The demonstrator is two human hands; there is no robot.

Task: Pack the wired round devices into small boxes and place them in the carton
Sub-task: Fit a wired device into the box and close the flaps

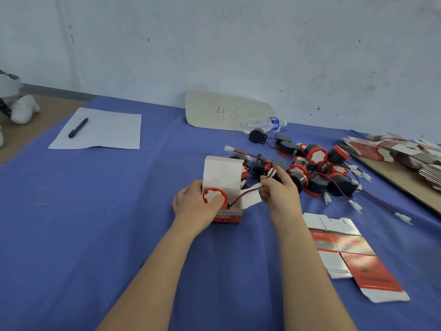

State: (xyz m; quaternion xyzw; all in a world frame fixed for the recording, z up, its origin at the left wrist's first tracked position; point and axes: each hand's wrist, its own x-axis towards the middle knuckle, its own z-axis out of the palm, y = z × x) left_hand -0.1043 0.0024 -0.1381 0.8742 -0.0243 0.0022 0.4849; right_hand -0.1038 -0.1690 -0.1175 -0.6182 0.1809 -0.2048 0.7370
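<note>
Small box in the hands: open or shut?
Open. The small box has its lid flap standing upright; the round device sits in its mouth, its wire trailing out to the pinching right hand.

Cardboard sheet (226,111) against wall: handwritten "46", red ink. Print on small box (229,217) and water bottle label (274,123): blurred, illegible.

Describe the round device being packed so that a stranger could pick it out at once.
On the blue table, near the middle, the left hand holds a small open box. The device sits inside, red-and-white face up, its wire in the right hand. Unlike the loose pile to its right, it alone is boxed.
</note>
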